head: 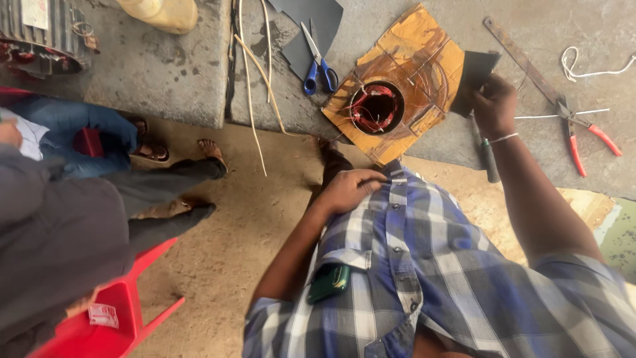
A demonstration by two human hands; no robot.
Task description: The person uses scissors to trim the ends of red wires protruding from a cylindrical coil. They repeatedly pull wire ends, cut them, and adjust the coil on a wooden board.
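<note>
— Holding anything, that right hand?
— Yes. Its fingers are closed on a dark sheet, pinching the lower edge. The sheet stands up from the hand, just beside the right edge of the cardboard.
— And the cardboard?
— It lies flat on the concrete slab, with a stator on it, red and copper wire wound inside the ring. That sits left of the hand, near but apart.
— Left hand?
— Curled against the checked shirt, fingertips pressed together at the shirt's edge; what it grips I cannot tell.
— Tools nearby?
— Blue scissors left of the cardboard, red pliers right of the hand, a screwdriver below the wrist.
</note>
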